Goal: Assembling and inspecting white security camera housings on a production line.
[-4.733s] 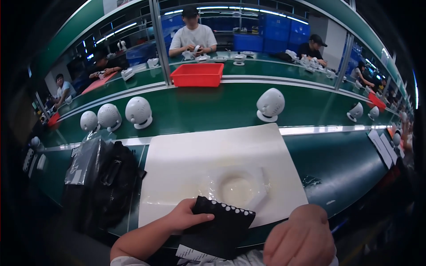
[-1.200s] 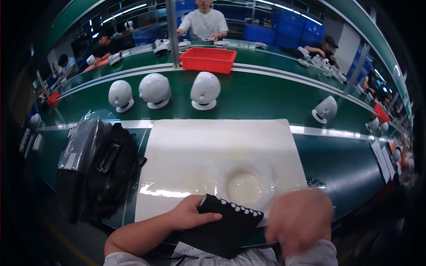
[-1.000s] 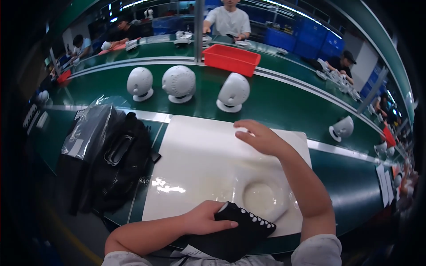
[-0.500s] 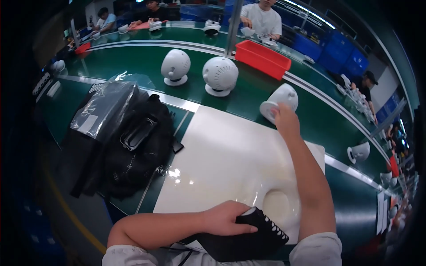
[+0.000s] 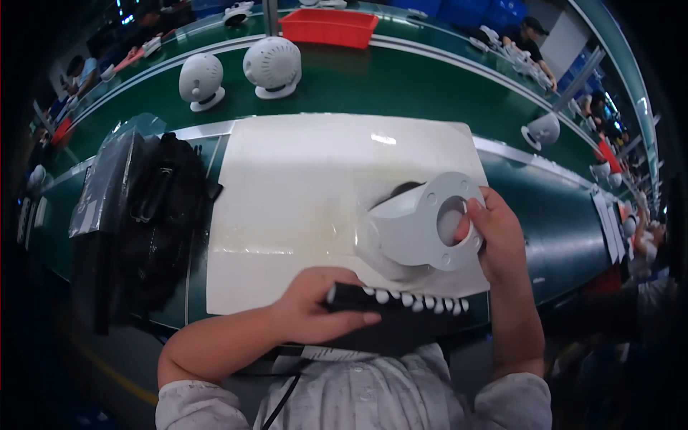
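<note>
My right hand (image 5: 506, 240) grips a white rounded appliance (image 5: 407, 231) by its ring-shaped base, thumb at the hole in the middle. The appliance lies tilted over the white mat (image 5: 283, 179), its base turned toward me; whether it touches the mat I cannot tell. Closer to my body, my left hand (image 5: 319, 309) is closed around a dark, flat piece (image 5: 401, 324) with a row of white round spots along its upper edge. Its exact kind does not show. Two similar white appliances, one slotted (image 5: 274, 66) and one beside it (image 5: 201, 80), stand upright on the green belt beyond.
Left of the mat lie a black bag (image 5: 168, 208) and clear plastic wrapping (image 5: 118, 179). A red bin (image 5: 328, 29) sits at the back. Another white appliance (image 5: 542, 131) rests far right. White sheets (image 5: 608, 226) hang at the right edge. Other people work along the line.
My right hand has brought the white appliance from the green belt back over the mat, base turned toward me. My left hand still holds the dark piece, now tilted differently. The view has shifted right.
</note>
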`<action>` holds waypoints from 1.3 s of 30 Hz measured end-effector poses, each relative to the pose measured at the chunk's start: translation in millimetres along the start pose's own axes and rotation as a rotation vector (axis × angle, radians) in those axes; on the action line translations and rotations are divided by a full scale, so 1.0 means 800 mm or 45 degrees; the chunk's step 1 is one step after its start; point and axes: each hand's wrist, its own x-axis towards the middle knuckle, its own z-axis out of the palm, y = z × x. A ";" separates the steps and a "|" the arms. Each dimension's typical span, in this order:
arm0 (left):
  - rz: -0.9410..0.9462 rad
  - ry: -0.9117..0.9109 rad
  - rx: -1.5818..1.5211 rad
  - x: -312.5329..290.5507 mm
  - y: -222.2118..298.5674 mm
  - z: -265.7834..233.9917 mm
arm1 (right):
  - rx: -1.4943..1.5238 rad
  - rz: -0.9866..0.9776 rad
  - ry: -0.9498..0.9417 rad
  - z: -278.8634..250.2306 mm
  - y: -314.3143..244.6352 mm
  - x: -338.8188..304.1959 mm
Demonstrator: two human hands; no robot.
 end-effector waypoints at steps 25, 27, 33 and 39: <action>0.186 0.037 0.277 -0.004 -0.002 -0.006 | -0.997 -1.285 -0.056 0.079 0.032 -0.066; 0.203 0.015 0.318 -0.006 -0.004 -0.006 | -0.882 -1.250 -0.114 0.082 0.032 -0.063; 0.166 0.056 0.374 -0.003 0.004 -0.011 | -1.040 -1.449 -0.238 0.092 0.023 -0.063; 0.090 0.026 0.393 -0.005 0.009 -0.017 | -0.977 -1.298 -0.175 0.099 0.024 -0.059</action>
